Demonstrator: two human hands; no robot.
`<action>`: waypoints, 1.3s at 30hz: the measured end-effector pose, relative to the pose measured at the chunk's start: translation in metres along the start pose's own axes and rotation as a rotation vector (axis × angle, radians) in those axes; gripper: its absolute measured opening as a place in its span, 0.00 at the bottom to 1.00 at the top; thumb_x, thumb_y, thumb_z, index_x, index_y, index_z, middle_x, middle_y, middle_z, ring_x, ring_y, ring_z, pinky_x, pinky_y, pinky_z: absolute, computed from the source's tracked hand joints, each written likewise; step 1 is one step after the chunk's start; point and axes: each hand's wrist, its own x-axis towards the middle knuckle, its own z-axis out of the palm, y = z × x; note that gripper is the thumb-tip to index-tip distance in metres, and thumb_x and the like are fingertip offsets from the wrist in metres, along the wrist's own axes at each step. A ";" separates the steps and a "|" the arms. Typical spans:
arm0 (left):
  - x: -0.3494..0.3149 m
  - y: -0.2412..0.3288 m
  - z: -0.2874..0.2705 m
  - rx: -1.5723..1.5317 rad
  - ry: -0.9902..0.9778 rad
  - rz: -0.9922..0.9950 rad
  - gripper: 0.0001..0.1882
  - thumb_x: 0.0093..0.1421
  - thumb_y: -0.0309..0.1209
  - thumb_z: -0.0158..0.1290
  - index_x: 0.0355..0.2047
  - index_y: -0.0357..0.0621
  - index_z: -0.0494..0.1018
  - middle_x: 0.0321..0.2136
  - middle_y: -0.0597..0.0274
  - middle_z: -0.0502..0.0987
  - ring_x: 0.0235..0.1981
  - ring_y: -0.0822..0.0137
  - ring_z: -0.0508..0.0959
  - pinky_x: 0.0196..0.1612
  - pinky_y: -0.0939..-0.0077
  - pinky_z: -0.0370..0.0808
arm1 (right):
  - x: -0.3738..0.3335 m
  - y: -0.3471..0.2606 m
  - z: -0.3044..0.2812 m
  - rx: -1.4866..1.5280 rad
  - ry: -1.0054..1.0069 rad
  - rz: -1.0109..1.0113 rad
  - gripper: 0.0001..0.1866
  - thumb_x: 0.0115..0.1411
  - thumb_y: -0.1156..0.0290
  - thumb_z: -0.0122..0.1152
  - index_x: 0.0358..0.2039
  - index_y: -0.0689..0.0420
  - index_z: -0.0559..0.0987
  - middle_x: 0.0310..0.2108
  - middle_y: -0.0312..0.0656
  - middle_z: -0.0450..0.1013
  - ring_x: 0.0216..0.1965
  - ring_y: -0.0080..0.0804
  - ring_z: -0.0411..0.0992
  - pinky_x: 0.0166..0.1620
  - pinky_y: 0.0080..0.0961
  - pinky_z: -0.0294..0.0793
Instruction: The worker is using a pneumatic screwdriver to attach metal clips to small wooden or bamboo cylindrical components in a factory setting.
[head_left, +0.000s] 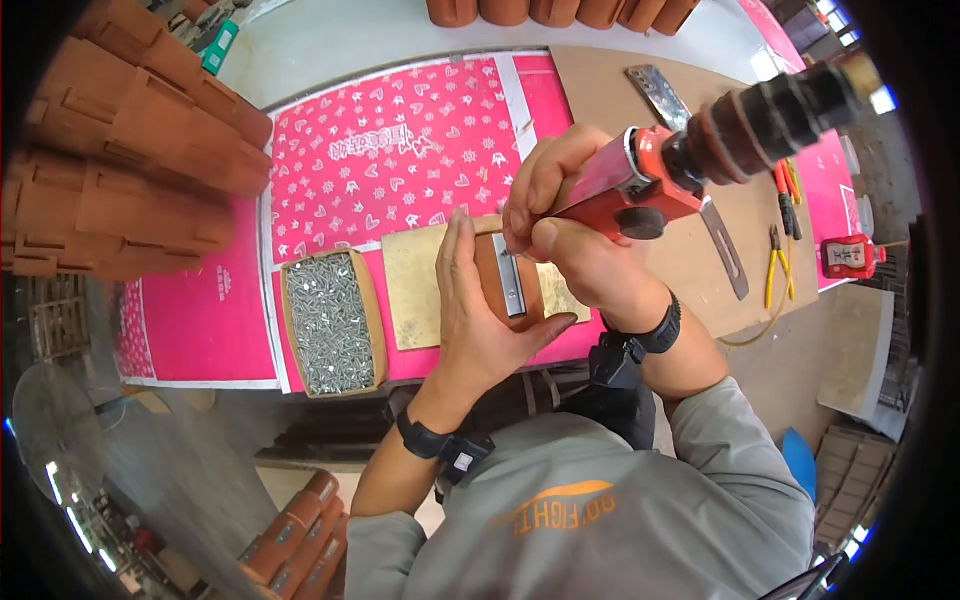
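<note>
My left hand [468,318] steadies a brown terracotta piece [490,282], fingers along its left side and thumb across its near end. A narrow metal strip [514,296] with a dark channel lies on the piece. Beneath is a pale yellowish board [415,300]. My right hand [600,265] is closed around a red power tool [668,195], whose black-and-brown cylindrical end rises toward the upper right. Its working tip, by the far end of the strip, is hidden by my fingers. An open carton [378,318] of small silver screws [328,325] stands left of the board.
Terracotta pieces [150,130] are stacked at the left, with more along the far edge [555,10]. On the brown sheet at the right lie a phone [657,95], a flat metal bar [725,250] and yellow-handled pliers [778,270]. A red bottle [848,257] stands beyond.
</note>
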 end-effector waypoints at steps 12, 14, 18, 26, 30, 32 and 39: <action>-0.004 0.001 0.003 0.137 -0.034 -0.029 0.68 0.40 0.41 0.76 0.69 0.28 0.40 0.65 0.32 0.52 0.66 0.35 0.55 0.67 0.48 0.57 | 0.008 -0.020 0.012 -0.036 0.022 0.076 0.18 0.49 0.83 0.60 0.43 0.62 0.75 0.33 0.39 0.77 0.37 0.23 0.76 0.41 0.25 0.77; -0.003 0.006 0.002 0.137 -0.046 -0.029 0.68 0.41 0.41 0.76 0.69 0.28 0.40 0.65 0.32 0.52 0.66 0.35 0.55 0.67 0.48 0.57 | 0.009 -0.034 0.007 -0.077 0.022 0.026 0.19 0.49 0.83 0.61 0.44 0.62 0.75 0.33 0.38 0.78 0.36 0.22 0.76 0.40 0.25 0.77; 0.001 0.012 0.000 0.182 -0.044 -0.090 0.66 0.43 0.40 0.74 0.69 0.30 0.41 0.65 0.32 0.52 0.67 0.37 0.54 0.68 0.49 0.56 | 0.002 -0.054 -0.007 -0.217 0.067 0.010 0.16 0.50 0.82 0.62 0.42 0.63 0.77 0.33 0.36 0.78 0.35 0.19 0.74 0.40 0.22 0.76; -0.009 0.008 -0.003 0.185 -0.060 -0.104 0.54 0.48 0.35 0.70 0.67 0.35 0.49 0.66 0.39 0.54 0.67 0.47 0.58 0.67 0.56 0.59 | -0.031 -0.023 -0.059 -0.431 0.245 0.043 0.13 0.51 0.79 0.64 0.39 0.62 0.77 0.29 0.33 0.75 0.31 0.17 0.70 0.38 0.20 0.73; -0.028 0.009 -0.013 -0.003 -0.110 -0.123 0.48 0.50 0.28 0.68 0.65 0.43 0.49 0.67 0.41 0.52 0.66 0.52 0.60 0.66 0.58 0.63 | -0.040 -0.005 -0.082 -0.546 0.307 -0.020 0.12 0.51 0.77 0.65 0.38 0.61 0.78 0.26 0.34 0.73 0.29 0.17 0.68 0.35 0.20 0.72; -0.041 0.017 -0.020 -0.112 -0.121 -0.145 0.47 0.50 0.29 0.68 0.63 0.44 0.50 0.67 0.37 0.51 0.67 0.49 0.59 0.66 0.56 0.61 | -0.042 0.001 -0.087 -0.547 0.337 -0.048 0.12 0.51 0.77 0.65 0.38 0.61 0.78 0.25 0.34 0.74 0.28 0.18 0.68 0.35 0.21 0.72; -0.081 0.035 -0.044 0.097 -0.040 -0.246 0.45 0.45 0.33 0.74 0.53 0.44 0.52 0.49 0.51 0.60 0.52 0.59 0.67 0.56 0.62 0.68 | -0.042 0.011 -0.089 -0.671 0.315 -0.139 0.11 0.47 0.76 0.66 0.34 0.60 0.77 0.24 0.38 0.74 0.25 0.23 0.70 0.33 0.24 0.73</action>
